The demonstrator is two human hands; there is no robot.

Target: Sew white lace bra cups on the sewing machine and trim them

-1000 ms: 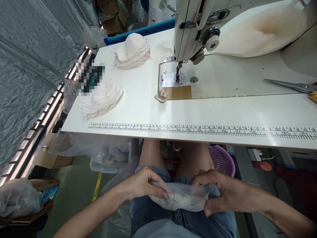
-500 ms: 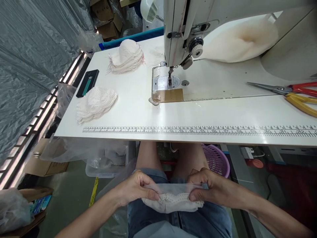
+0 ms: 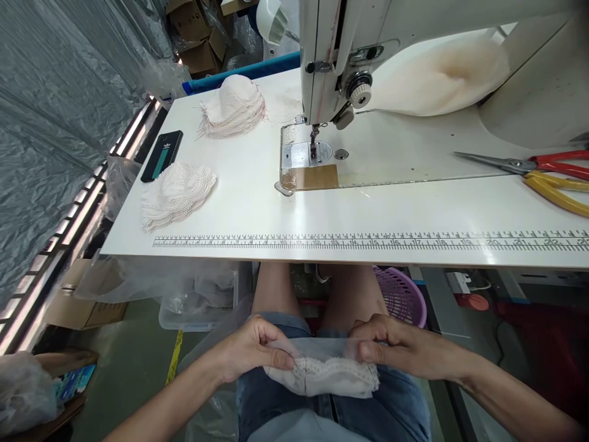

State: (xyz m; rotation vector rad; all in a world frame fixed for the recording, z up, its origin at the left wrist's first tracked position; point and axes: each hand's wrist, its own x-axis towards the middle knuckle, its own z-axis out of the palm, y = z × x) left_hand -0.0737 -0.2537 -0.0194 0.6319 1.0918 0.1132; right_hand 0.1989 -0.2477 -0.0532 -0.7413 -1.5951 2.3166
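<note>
Over my lap, my left hand [image 3: 252, 348] and my right hand [image 3: 391, 347] both pinch a small white fabric piece with a lace edge [image 3: 324, 376], one hand at each end. A sheer layer stretches between my fingers above the lace. Both hands are closed on it, well below the front edge of the white sewing table [image 3: 368, 209]. The sewing machine [image 3: 340, 55] stands at the back of the table, with its needle over the metal plate [image 3: 306, 153].
A lace pile [image 3: 177, 195] and a stack of cream fabric pieces [image 3: 234, 107] lie at the table's left, beside a black phone [image 3: 162, 155]. Red and yellow scissors [image 3: 543, 172] rest at the right. A purple basket [image 3: 402, 298] and plastic bags sit under the table.
My hands have drawn a little closer together on the fabric piece, which now bunches lower on my lap. The view has shifted slightly to the right.
</note>
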